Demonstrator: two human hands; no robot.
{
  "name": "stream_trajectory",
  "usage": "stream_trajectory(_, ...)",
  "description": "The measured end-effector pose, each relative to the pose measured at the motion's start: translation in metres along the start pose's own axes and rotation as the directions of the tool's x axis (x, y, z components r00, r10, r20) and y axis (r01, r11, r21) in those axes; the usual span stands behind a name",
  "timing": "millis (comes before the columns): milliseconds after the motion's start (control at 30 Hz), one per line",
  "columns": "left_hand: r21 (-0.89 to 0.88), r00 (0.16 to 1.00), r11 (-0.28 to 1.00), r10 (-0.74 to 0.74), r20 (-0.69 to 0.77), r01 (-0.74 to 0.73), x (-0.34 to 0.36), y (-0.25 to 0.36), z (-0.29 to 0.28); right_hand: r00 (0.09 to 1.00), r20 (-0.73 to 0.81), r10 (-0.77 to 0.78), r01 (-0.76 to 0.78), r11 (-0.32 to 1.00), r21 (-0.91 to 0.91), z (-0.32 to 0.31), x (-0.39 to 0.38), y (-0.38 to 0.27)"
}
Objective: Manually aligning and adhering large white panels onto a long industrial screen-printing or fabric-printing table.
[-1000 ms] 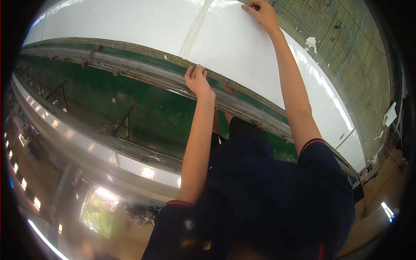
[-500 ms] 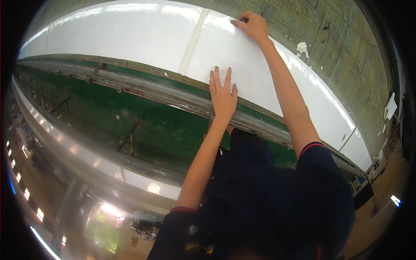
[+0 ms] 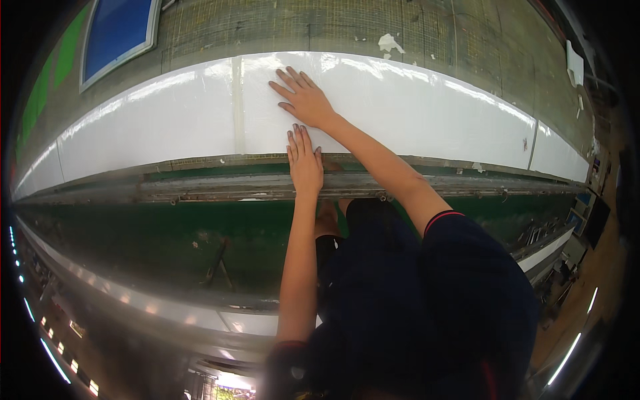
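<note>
A long run of glossy white sheets point(image 3: 413, 113) lies along the tabletop in front of me, with a narrow seam point(image 3: 237, 107) between two sheets left of my hands. My right hand point(image 3: 307, 100) rests flat on the sheet just right of that seam, fingers spread. Closer to me, my left hand point(image 3: 306, 167) reaches over the near table edge, its straight fingers lying on the sheet's lower part. Neither hand grips anything. The two hands are close together, the right one farther away.
Beyond the sheets runs a worn grid-marked tabletop point(image 3: 267, 27) with torn white scraps point(image 3: 390, 44). A blue framed panel point(image 3: 119, 33) lies at the far left. Metal rails point(image 3: 220, 189) border the near edge, above a green surface point(image 3: 153, 227). A white piece point(image 3: 574, 65) sits far right.
My right hand has let go of the sheet's far edge and come left and nearer, now spread flat. My left hand has shifted left and down, and the view has turned.
</note>
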State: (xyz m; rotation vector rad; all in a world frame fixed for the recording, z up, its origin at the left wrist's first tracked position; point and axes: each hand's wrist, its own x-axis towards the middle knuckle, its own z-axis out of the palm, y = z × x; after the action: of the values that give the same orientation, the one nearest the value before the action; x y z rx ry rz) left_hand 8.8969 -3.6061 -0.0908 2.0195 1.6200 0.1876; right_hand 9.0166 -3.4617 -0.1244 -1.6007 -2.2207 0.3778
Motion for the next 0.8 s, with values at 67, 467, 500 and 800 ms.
stream_trajectory(67, -0.009, 1.0, 1.0, 0.018, 0.003, -0.018, -0.003, -0.003, -0.002, 0.996, -0.021, 0.081, -0.082, 0.996, -0.032, -0.021, -0.037, 0.03)
stream_trajectory(467, 0.061, 0.981, 0.98, 0.191, -0.029, -0.189, -0.006, -0.018, 0.03, 0.322, -0.551, 0.77, -0.94, 0.329, -0.091, -0.247, -0.514, 0.152)
stream_trajectory(500, 0.08, 0.979, 0.977, 0.199, -0.034, -0.195, -0.008, -0.028, 0.029, 0.468, -0.508, 0.723, -0.877, 0.452, -0.164, -0.249, -0.527, 0.117)
stream_trajectory(800, 0.109, 0.989, 0.994, -0.021, 0.143, 0.005, -0.008, -0.016, 0.039, -0.051, 0.321, 0.946, -0.876, -0.197, 0.441, -0.08, -0.749, -0.147)
